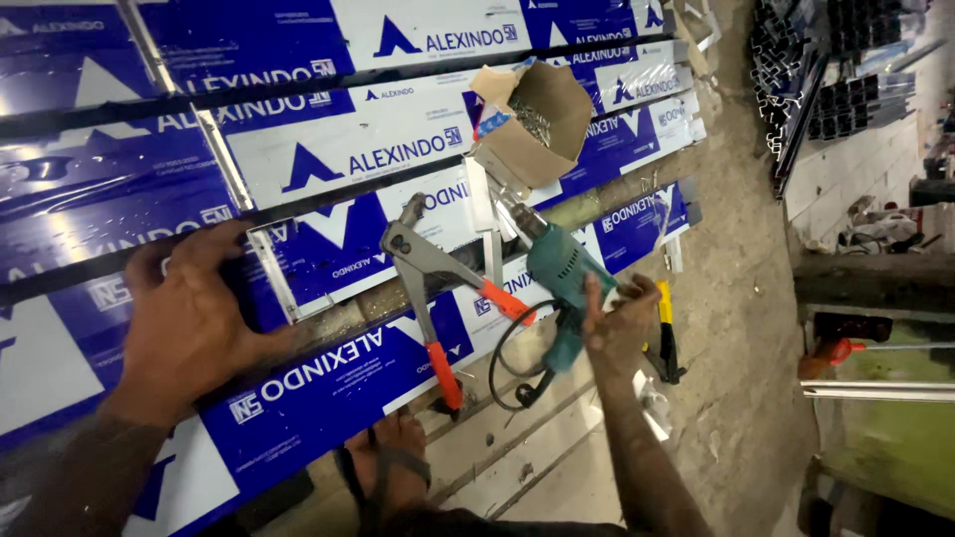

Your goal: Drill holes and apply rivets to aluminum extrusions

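My left hand [189, 318] presses flat, fingers spread, on a long blue-and-white wrapped metal profile [328, 383]. My right hand [619, 323] grips the handle of a teal electric drill [559, 273], whose nose points up toward a thin silver strip [491, 234] lying across the profiles. A hand riveter [430, 273] with orange grips lies on the profiles between my hands. An open cardboard box of small metal fasteners [527, 124] sits just above the drill.
Several more wrapped profiles [348, 149] lie side by side on the concrete floor [736, 328]. A yellow-and-black tool [665, 343] lies right of my right hand. Dark metal sections [826, 80] are stacked at top right. My sandalled foot [388, 467] is below.
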